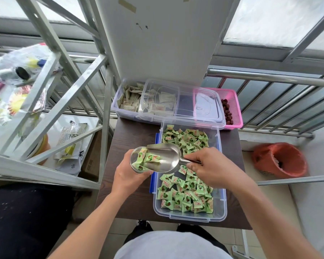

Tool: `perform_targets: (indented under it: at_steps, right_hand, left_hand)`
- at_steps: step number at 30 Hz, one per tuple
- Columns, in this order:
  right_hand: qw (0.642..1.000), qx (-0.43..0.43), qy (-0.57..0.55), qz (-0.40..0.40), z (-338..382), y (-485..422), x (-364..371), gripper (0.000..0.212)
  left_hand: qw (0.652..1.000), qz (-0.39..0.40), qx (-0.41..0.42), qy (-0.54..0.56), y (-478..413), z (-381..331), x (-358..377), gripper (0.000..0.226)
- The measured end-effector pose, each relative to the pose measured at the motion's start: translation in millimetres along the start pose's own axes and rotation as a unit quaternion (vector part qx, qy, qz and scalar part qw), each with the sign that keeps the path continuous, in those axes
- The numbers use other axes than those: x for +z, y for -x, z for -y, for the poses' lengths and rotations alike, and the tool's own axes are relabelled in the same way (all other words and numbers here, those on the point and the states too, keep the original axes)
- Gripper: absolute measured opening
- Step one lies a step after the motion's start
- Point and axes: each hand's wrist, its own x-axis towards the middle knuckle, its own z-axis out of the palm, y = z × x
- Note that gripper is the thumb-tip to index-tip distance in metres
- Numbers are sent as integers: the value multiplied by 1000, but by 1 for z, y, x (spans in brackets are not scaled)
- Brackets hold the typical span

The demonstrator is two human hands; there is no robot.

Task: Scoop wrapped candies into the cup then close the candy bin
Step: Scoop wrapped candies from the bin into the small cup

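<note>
The left hand is gripping a clear cup, its fingers curling round the far side and the thumb wrapping the near side, holding it tilted just above the left edge of the candy bin. The right hand is pinching the handle of a metal scoop, with its fingers bending closed around the handle from above. The scoop is lying with its front lip inside the mouth of the cup, and a few green wrapped candies are sitting where scoop and cup meet; whether they are lying in the scoop or already in the cup is hard to tell.

The candy bin is standing open on the dark wooden surface, holding many more green candies spread over its floor. Its blue latches are hanging loose along the sides. A clear lid is lying behind it, resting across a second clear bin of beige packets and a pink basket holding dark red fruits. An orange waste bin is standing on the floor to the right.
</note>
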Motion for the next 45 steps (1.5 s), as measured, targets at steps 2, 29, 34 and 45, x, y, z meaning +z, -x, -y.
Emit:
perform_targets:
  at_steps: [2, 29, 34, 45]
  right_hand:
    - [999, -5, 35, 7, 18, -3, -2, 23]
    - [979, 198, 38, -12, -79, -28, 25, 27]
    - [980, 196, 39, 12, -74, -29, 37, 26]
    - [980, 180, 74, 31, -55, -32, 53, 27]
  left_hand:
    - [1000, 0, 5, 2, 1, -3, -1, 76]
    - [999, -29, -36, 10, -3, 10, 0, 82]
    - [999, -24, -31, 3, -4, 5, 4, 87]
    - [999, -24, -33, 4, -4, 1, 6, 86]
